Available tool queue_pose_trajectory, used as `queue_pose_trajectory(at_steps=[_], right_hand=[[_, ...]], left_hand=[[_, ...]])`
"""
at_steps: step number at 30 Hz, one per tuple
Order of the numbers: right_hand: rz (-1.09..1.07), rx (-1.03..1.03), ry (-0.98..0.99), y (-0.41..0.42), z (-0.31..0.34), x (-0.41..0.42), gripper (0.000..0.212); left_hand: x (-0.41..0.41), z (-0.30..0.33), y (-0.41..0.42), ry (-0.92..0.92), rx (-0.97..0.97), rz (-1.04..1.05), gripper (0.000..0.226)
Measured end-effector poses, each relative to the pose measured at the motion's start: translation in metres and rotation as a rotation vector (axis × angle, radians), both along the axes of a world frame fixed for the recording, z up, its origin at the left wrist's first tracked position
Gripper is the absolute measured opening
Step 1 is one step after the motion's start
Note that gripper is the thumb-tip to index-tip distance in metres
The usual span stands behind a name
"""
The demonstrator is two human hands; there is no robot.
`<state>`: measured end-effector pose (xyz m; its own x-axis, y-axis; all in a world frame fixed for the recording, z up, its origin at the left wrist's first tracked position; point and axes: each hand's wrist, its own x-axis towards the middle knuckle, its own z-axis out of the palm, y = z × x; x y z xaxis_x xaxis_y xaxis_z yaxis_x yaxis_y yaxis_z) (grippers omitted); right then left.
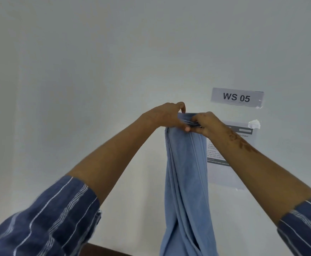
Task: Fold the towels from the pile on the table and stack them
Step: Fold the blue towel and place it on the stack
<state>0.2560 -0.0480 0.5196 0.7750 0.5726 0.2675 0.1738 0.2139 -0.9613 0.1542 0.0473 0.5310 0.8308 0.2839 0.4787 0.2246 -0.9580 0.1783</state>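
Note:
A light blue towel [187, 182] hangs straight down in front of the wall, doubled lengthwise, and its lower end runs out of the bottom of the frame. My left hand [166, 115] pinches the towel's top edge from the left. Close beside it, my right hand [206, 123] grips the same top edge from the right, and the two hands almost touch. Both arms are raised high and stretched forward. The pile of towels and any stack are out of view.
A pale wall fills most of the view. A paper sign reading "WS 05" [237, 97] is taped to it, with a printed sheet [230, 174] below, partly behind my right arm. A dark brown table edge [103, 251] shows at the bottom.

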Motion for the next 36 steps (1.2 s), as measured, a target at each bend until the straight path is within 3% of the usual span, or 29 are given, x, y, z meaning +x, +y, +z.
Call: queue_pose_trajectory(at_steps=[3, 5, 7, 10, 13, 15, 19, 24, 27, 29, 32, 36], right_hand=[[-0.073, -0.04, -0.028, 0.001, 0.007, 0.002, 0.023], [-0.079, -0.131, -0.116, -0.004, 0.009, -0.001, 0.006], [0.026, -0.114, -0.224, -0.016, 0.007, 0.005, 0.005], [0.127, -0.255, -0.441, -0.039, 0.004, 0.014, 0.036], [-0.066, -0.54, -0.732, -0.046, 0.0, 0.022, 0.061], [-0.197, -0.653, -0.874, -0.048, -0.005, 0.031, 0.057], [-0.109, -0.758, -0.863, -0.056, -0.022, 0.034, 0.047], [-0.003, -0.594, -0.888, -0.051, -0.007, 0.011, 0.04], [-0.1, -0.784, -0.952, -0.048, -0.003, 0.012, 0.049], [-0.001, -0.797, -0.901, -0.046, -0.002, 0.007, 0.046], [-0.12, -0.866, -0.984, -0.047, -0.005, 0.009, 0.061], [-0.096, -0.996, -1.019, -0.049, -0.001, 0.018, 0.051]], left_hand=[[0.012, -0.016, 0.007, -0.048, 0.398, 0.148, 0.066], [0.015, -0.02, 0.012, -0.139, 0.454, 0.112, 0.056], [0.015, -0.018, 0.014, -0.186, 0.384, 0.049, 0.051], [0.014, -0.013, 0.013, -0.26, 0.254, -0.024, 0.052], [0.011, -0.014, 0.015, -0.3, 0.113, -0.102, 0.05], [0.009, -0.017, 0.018, -0.287, 0.091, -0.137, 0.046], [0.006, -0.04, 0.026, -0.317, 0.106, -0.124, 0.036], [-0.003, -0.062, 0.044, -0.49, -0.024, -0.117, 0.024], [0.002, -0.063, 0.044, -0.403, 0.048, -0.113, 0.016], [0.001, -0.065, 0.046, -0.403, -0.028, -0.136, 0.015], [0.003, -0.072, 0.044, -0.385, -0.123, -0.182, 0.017], [0.004, -0.073, 0.037, -0.338, -0.134, -0.192, 0.017]])
